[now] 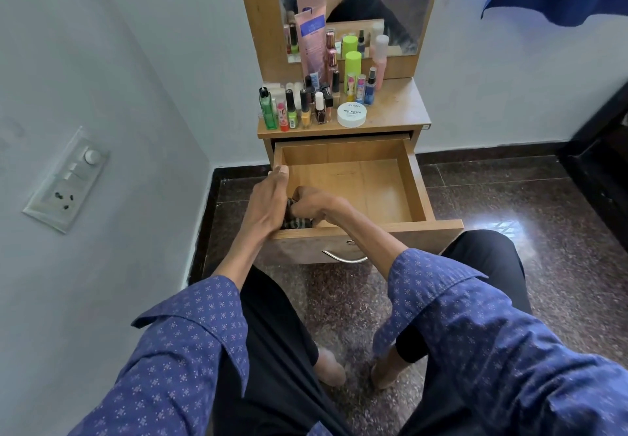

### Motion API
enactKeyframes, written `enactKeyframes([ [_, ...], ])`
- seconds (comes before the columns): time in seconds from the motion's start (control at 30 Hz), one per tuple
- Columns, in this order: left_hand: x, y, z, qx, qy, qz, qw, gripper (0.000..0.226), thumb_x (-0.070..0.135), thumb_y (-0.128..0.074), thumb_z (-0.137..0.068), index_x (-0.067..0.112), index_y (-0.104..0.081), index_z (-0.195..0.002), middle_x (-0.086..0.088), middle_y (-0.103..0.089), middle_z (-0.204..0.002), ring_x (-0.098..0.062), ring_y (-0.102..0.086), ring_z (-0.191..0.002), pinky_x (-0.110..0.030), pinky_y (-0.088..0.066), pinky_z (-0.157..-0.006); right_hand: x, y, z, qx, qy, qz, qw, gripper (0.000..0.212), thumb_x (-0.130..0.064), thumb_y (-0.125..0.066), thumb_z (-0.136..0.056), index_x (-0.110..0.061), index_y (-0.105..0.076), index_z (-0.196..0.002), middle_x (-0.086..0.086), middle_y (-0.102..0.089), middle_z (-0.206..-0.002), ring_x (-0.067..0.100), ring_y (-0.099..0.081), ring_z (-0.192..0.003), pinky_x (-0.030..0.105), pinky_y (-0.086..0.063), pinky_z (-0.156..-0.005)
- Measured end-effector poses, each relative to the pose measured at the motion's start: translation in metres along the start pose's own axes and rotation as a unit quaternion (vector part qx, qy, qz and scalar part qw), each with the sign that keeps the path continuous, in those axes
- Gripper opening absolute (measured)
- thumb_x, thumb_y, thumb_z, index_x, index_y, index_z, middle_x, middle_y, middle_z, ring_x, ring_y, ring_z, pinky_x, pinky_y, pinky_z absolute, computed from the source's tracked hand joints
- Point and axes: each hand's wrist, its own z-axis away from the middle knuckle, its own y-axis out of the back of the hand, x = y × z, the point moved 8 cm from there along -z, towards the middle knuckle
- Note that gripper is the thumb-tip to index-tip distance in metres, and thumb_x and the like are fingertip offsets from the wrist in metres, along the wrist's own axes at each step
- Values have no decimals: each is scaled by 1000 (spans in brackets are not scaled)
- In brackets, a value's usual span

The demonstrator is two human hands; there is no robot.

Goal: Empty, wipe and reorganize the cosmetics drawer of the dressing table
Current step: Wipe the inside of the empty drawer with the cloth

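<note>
Drawer (416,191) of the dressing table is pulled right out and looks empty of cosmetics, bare wood across most of the bottom. Down in its near-left corner sits a dark striped cloth (299,223), and the right hand (314,204) has its fingers curled around it, so I'd say we're in the wiping stage. The left hand (268,197) reaches along the left wall with fingers mostly straight, a fingertip touching the rim, gripping nothing as far as I can see.

What could go wrong, imo: the drawer hangs far out, so leaning on the front edge while scrubbing might tip it or pull it off its runners. Any jolt would also carry up to the tabletop (397,109), where nail polish bottles (306,109), a tall green bottle (267,109) and a white jar (352,114) stand packed together near the front edge. One knock and they'd topple like dominoes, maybe into the drawer.

Hard to tell: most of the cloth is hidden behind the hands and the front panel, and that corner itself is covered. Labels on the smaller bottles are too tiny to read.
</note>
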Motion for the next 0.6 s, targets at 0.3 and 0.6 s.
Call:
enactKeyframes([
  [0.3,2,0,1,-11,2,11,1000,71,54,-18,-113,3,-68,-115,-12,-69,-109,-30,-65,-107,-29,-47,-80,15,77,-15,225,29,-367,902,21,-6,-63,-99,-10,-53,-117,9,-67,-113,22,-69,-98,37,-63,-83],
  [0.6,-3,0,1,-2,24,2,1000,76,59,-18,-110,5,-66,-130,-16,-67,-132,-29,-63,-121,-47,-47,-107,-3,30,-52,158,171,253,939,40,-14,-66,-92,-23,-65,-131,8,-67,-132,30,-63,-120,44,-54,-101],
])
